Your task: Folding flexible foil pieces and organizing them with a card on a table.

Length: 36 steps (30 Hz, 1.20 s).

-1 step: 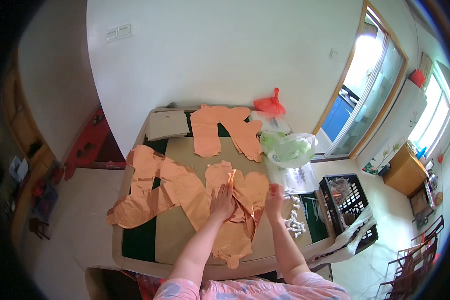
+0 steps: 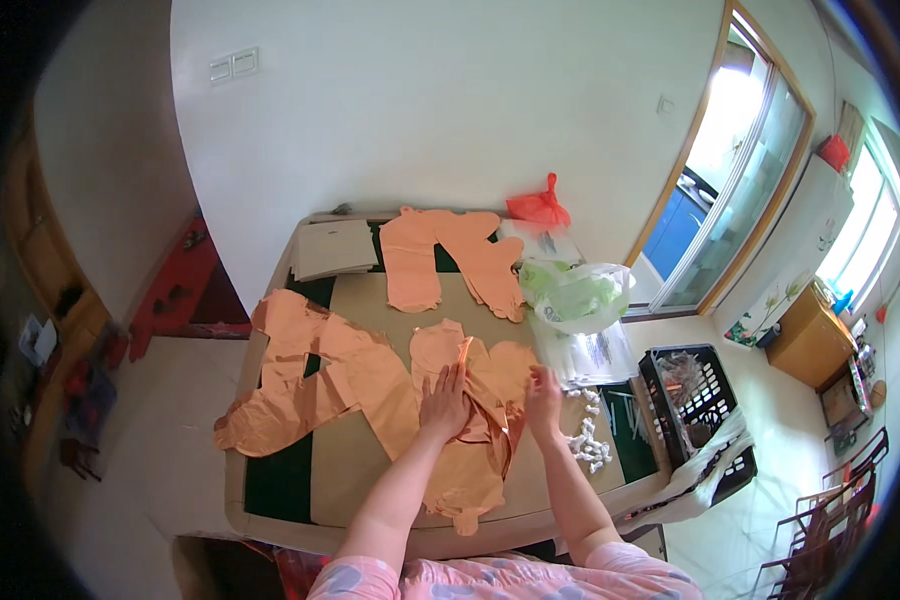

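Note:
A flat, uninflated rose-gold foil balloon (image 2: 465,478) lies crumpled and partly folded in front of me on the table. My left hand (image 2: 445,405) rests flat on its middle, fingers stretched out beside a shiny raised crease. At the balloon's right edge is my right hand (image 2: 543,402), its fingers bent together; what is between them is too small to make out. To the left spreads another wrinkled foil balloon (image 2: 320,370), its side touching the one under my hand. Farther back lie more flat foil balloons (image 2: 450,255).
Several small white bundles (image 2: 590,440) lie right of my right hand. Behind them are clear plastic packets (image 2: 595,360) and a pale green bag (image 2: 575,297). A black crate (image 2: 705,395) stands at the right edge. Cardboard sheets (image 2: 335,250) and a red bag (image 2: 540,205) sit at the back.
My right hand has moved slightly left, toward the balloon's right edge, and its fingers have turned inward. The left hand stays in place on the foil.

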Motion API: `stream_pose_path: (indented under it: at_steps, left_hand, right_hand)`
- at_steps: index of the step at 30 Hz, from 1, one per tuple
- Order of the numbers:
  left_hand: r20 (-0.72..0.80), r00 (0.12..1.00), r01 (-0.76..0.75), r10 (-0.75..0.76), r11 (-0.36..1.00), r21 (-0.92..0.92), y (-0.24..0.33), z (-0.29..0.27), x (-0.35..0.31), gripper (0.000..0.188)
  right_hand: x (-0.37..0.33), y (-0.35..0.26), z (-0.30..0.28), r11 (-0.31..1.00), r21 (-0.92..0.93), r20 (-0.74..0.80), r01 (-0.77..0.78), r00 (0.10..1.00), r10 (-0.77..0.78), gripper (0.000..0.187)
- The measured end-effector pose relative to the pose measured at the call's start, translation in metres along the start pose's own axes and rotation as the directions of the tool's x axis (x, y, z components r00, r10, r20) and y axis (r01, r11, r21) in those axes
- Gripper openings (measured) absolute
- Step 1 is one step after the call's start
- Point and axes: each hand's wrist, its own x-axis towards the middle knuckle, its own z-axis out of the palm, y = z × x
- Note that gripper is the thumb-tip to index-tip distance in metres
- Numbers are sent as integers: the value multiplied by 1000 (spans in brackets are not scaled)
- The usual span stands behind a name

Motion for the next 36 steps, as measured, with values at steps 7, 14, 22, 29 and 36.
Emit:
stream_pose_path:
  at_steps: [7,14,22,29,36]
  left_hand:
    - [43,998,43,-40,997,-56,6,-6,-4,74]
    - [49,998,45,-42,996,-78,4,-12,-3,80]
    - [56,998,36,-34,999,-38,2,-10,-3,79]
    - [8,1000,6,-5,999,-49,2,-3,-3,73]
    - [41,999,0,0,1000,3,1,0,-3,58]
  right_hand:
    - [-54,-28,8,973,-167,370,157,925,-86,53]
    - [-39,11,13,911,246,20,-330,942,336,18]
    - [-30,-19,13,997,-68,315,-23,948,43,66]
    - [2,28,33,954,-63,10,-292,956,293,27]
    - [2,9,19,959,-54,156,-277,947,282,30]
